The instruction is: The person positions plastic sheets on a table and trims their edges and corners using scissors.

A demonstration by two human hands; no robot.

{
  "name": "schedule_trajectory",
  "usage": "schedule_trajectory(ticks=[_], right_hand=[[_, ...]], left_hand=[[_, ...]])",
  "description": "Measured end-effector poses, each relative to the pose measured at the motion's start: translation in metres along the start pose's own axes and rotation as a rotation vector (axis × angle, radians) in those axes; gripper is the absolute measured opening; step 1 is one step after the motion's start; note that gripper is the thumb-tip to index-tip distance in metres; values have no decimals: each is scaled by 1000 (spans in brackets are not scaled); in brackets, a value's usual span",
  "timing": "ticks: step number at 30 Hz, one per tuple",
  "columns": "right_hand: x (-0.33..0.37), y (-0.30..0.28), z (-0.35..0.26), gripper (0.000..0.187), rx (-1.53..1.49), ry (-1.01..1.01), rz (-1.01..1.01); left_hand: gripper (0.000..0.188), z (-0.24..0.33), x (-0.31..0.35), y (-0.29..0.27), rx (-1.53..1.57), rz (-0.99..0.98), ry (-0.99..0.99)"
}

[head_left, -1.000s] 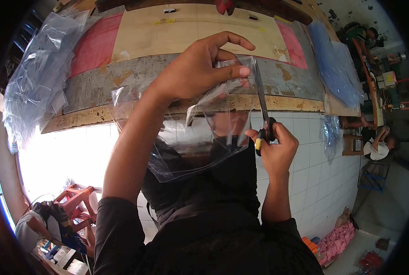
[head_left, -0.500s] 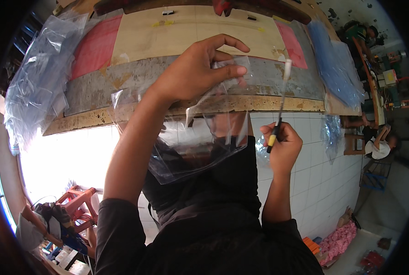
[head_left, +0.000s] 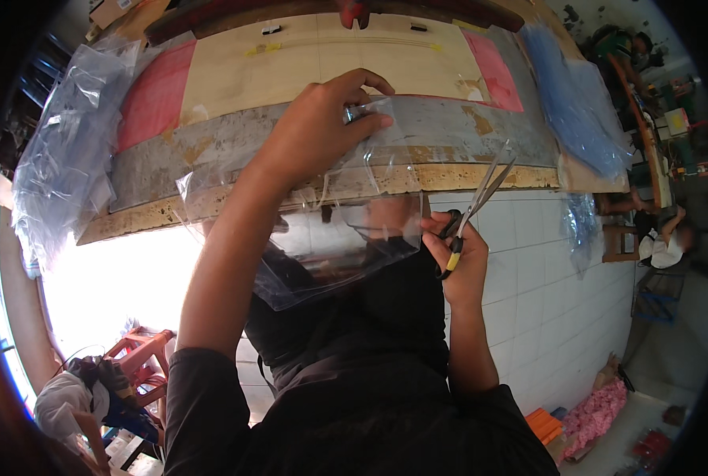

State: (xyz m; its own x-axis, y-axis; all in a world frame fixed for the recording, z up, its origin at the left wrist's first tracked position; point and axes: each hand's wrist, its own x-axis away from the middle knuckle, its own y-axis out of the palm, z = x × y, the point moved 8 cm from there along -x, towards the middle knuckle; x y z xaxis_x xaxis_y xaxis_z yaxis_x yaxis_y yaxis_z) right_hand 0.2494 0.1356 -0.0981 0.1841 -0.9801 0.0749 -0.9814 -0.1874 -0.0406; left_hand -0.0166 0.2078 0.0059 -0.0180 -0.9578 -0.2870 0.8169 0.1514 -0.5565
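Note:
My left hand (head_left: 326, 117) pinches the upper edge of a clear plastic sheet (head_left: 346, 246) between thumb and curled fingers. The sheet hangs over the table's front edge, down in front of my body. To its right, my right hand (head_left: 467, 260) grips scissors (head_left: 485, 190) with black and yellow handles. Their blades are spread a little and point up and away, over the table's front edge. The blades stand apart from the sheet, while the right fingertips are close to its right edge.
The grey worktable (head_left: 243, 135) carries a pale board (head_left: 251, 79) with pink ends. A pile of clear plastic (head_left: 72, 127) drapes over its left end, bluish sheets (head_left: 576, 103) lie at the right. A red stool (head_left: 144, 353) stands lower left. Other people (head_left: 663, 246) sit at far right.
The scissors have turned and their blades have spread, now showing both. My right hand has moved left, closer to the sheet. My left hand, still pinching the sheet, has shifted slightly left.

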Motion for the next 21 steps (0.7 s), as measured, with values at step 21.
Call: schedule_trajectory(ticks=[21], right_hand=[[-10,-65,-50,52,509,-201,267]], left_hand=[[29,-9,5,6,193,-86,-229]])
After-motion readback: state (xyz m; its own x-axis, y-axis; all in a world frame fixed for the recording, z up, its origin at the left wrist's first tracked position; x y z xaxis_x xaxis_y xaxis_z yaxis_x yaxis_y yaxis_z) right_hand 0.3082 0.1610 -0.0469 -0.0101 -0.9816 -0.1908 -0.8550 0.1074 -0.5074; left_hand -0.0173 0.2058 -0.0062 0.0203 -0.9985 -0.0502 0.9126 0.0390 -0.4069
